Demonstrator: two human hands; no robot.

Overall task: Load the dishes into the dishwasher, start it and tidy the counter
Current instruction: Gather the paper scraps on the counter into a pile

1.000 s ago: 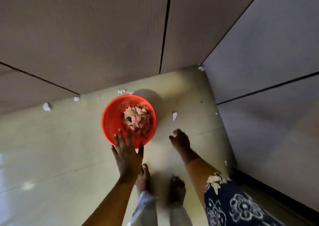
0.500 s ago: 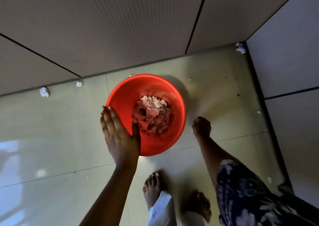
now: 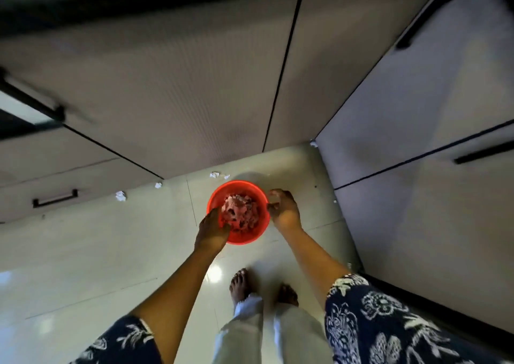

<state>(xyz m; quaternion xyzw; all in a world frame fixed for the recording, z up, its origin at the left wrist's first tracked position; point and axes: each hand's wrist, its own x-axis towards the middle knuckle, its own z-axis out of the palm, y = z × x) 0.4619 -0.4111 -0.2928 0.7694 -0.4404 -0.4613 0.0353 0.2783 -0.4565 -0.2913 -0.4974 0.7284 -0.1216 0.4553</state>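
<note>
As I look straight down, the pale cabinet fronts (image 3: 167,85) fill the view from 9 to 12 o'clock and a second run of cabinets (image 3: 417,113) closes the corner from 1 to 4 o'clock; the glossy tiled floor (image 3: 83,252) spreads below them toward 6 and 8 o'clock; my dark flowered sleeves (image 3: 375,322) come in at 5 and 7 o'clock, with my light trousers (image 3: 292,336) between them; the red bowl (image 3: 244,238) sits near the middle of the view, between my two hands and in front of my bare feet (image 3: 240,284), though I cannot tell whether it rests on the tiles or hangs just above them; a heap of crumpled paper (image 3: 239,213) fills its middle; my left hand (image 3: 212,230) grips the rim at the bowl's 8 o'clock, thumb hooked inside and the fingers out of sight on the outer wall; my right hand (image 3: 283,210) is against the rim at 3 o'clock, fingers curled, too blurred to say whether they clamp it; a black handle (image 3: 55,198) shows on a drawer at 9 o'clock; small white scraps (image 3: 120,196) lie along the cabinet foot from 9 to 12 o'clock of the bowl.
</note>
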